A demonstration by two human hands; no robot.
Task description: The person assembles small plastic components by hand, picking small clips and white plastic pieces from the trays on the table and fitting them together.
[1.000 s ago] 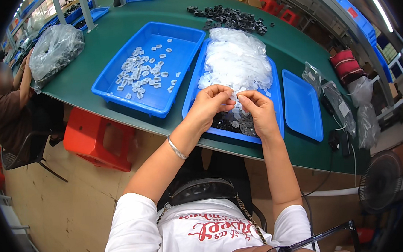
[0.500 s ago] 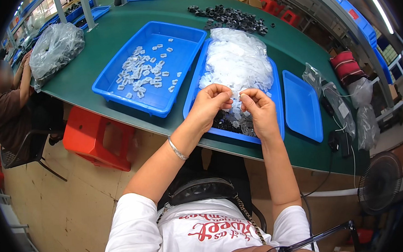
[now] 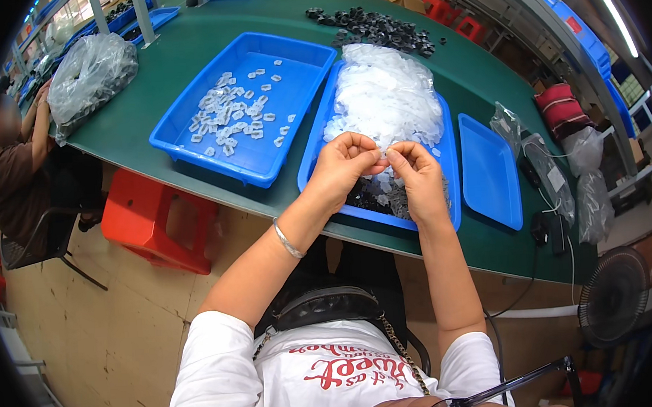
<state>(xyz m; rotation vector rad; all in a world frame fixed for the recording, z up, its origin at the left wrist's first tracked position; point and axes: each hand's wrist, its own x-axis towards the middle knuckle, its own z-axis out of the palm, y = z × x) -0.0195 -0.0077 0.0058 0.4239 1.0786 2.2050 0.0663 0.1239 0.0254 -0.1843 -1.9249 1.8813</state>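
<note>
My left hand (image 3: pixel 347 165) and my right hand (image 3: pixel 416 174) meet fingertip to fingertip above the near half of a blue tray (image 3: pixel 306 176). Both are closed in a pinch around something small and pale, mostly covered by the fingers. In that tray, a clear bag of translucent white plastic pieces (image 3: pixel 386 95) fills the far part. Small black parts (image 3: pixel 364 199) and grey parts (image 3: pixel 398 201) lie beneath my hands, partly hidden. To the left, a second blue tray (image 3: pixel 290 49) contains many loose, translucent small pieces (image 3: pixel 225 120).
A shallow blue tray (image 3: pixel 490 171) lies at the right, beside cables and plastic bags (image 3: pixel 552 175). Black parts (image 3: pixel 375 27) are heaped at the back of the green table (image 3: pixel 204 43). At the left, a person (image 3: pixel 14 163) sits by a bulging bag (image 3: pixel 93 83); a red stool (image 3: pixel 144 222) stands below.
My fingertips have come together from a small gap, and my left hand has shifted slightly right. The trays and their contents look the same.
</note>
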